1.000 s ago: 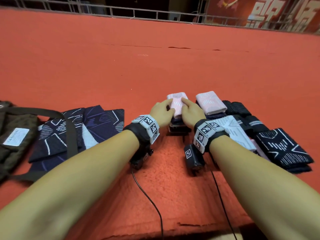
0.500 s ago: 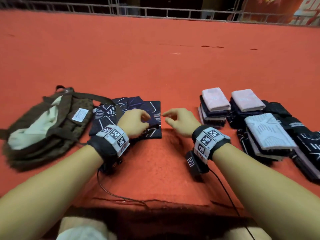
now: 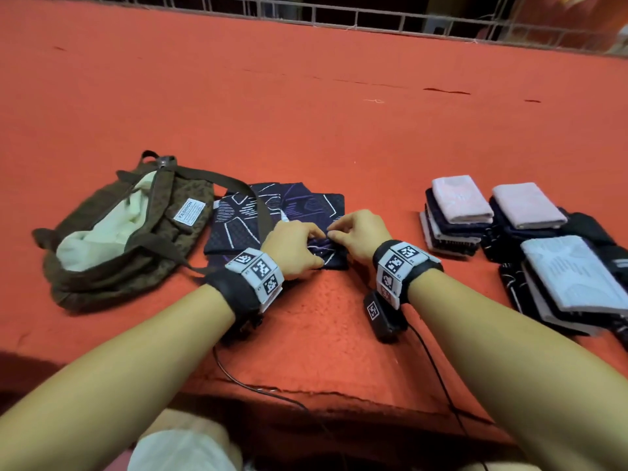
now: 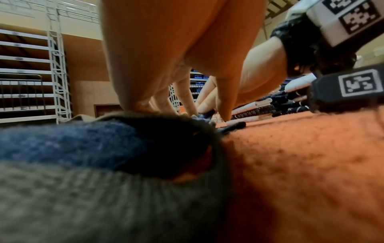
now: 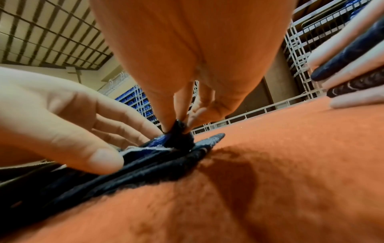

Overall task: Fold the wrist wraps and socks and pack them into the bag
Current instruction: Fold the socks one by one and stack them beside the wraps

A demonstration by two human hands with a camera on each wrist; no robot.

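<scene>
Cloth [image 3: 326, 248], dark and patterned, lies on the worktop [image 3: 306, 113] right of the bag [image 3: 112, 239]. Both hands pinch its near edge, left [image 3: 292, 246] and right [image 3: 353, 234]. It looks soft, light and limp; corners give the best hold.

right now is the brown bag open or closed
Open: the brown bag lies on the red carpet with its mouth gaping, pale lining showing.
</scene>
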